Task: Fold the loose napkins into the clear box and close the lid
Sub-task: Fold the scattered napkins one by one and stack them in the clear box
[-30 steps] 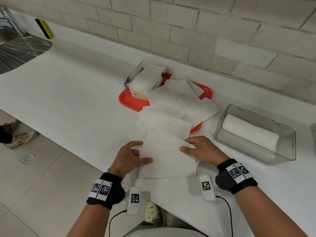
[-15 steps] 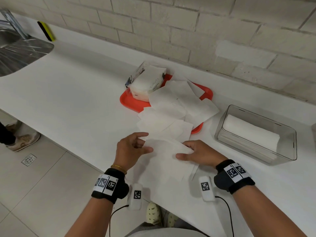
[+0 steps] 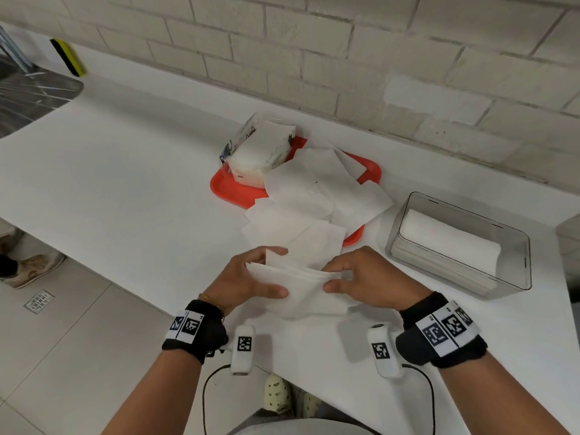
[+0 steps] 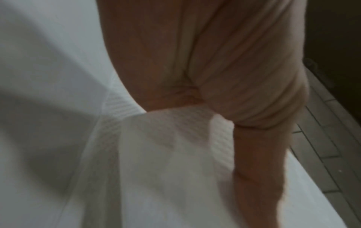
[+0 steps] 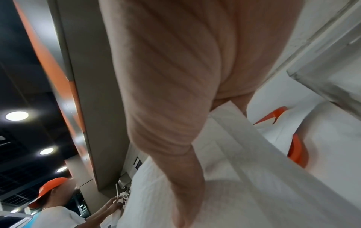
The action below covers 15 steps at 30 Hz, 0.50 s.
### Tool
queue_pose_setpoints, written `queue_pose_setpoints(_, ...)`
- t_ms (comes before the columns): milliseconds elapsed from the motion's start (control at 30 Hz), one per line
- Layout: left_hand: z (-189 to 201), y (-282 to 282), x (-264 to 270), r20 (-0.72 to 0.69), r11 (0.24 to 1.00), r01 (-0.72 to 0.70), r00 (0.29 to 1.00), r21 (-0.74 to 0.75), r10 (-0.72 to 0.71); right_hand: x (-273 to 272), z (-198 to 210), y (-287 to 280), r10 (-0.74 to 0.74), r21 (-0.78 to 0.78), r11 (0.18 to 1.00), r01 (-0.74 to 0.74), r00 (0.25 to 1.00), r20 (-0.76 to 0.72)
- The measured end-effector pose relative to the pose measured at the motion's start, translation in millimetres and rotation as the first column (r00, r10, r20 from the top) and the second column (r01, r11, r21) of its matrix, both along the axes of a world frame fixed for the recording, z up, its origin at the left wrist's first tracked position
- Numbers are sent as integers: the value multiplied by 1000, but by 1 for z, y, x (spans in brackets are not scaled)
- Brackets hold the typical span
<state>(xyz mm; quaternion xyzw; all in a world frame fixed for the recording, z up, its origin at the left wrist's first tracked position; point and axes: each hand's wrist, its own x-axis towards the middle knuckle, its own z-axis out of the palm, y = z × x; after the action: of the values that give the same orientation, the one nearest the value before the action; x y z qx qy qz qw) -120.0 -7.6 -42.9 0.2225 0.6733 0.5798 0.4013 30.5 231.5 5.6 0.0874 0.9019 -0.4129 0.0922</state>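
A white napkin (image 3: 301, 290) is lifted off the counter's front edge, bent over into a fold. My left hand (image 3: 251, 281) pinches its left end between thumb and fingers, and the same napkin (image 4: 166, 154) drapes below the thumb in the left wrist view. My right hand (image 3: 361, 277) pinches the right end, its thumb lying on the napkin (image 5: 244, 177) in the right wrist view. Several loose napkins (image 3: 314, 208) spill off an orange tray (image 3: 226, 186) behind. The clear box (image 3: 514, 255) stands at the right with its top uncovered and folded napkins inside.
A wrapped pack of napkins (image 3: 260, 149) sits on the tray's back left. A steel sink (image 3: 28, 98) is at the far left, a yellow and black sponge (image 3: 67, 56) against the brick wall. Another person in an orange cap (image 5: 52, 189) stands beyond the counter.
The napkin lay flat under both hands a second ago. Both hands have since taken hold of its ends, lifted it and bent it over into a fold.
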Motion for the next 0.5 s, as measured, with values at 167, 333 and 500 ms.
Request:
queue_pose_setpoints(167, -2, 13, 14, -69, 987, -158, 985, 11, 158, 11, -7, 4, -191, -50, 981, 188, 979, -75)
queue_pose_setpoints(333, -8, 14, 20, -33, 949, -314, 949, 17, 315, 37, -37, 9, -469, -301, 849, 434, 881, -52)
queue_pose_setpoints(500, -15, 8, 24, -90, 944, -326, 943, -51, 321, 40, -67, -3, -543, -399, 769, 500, 840, 7)
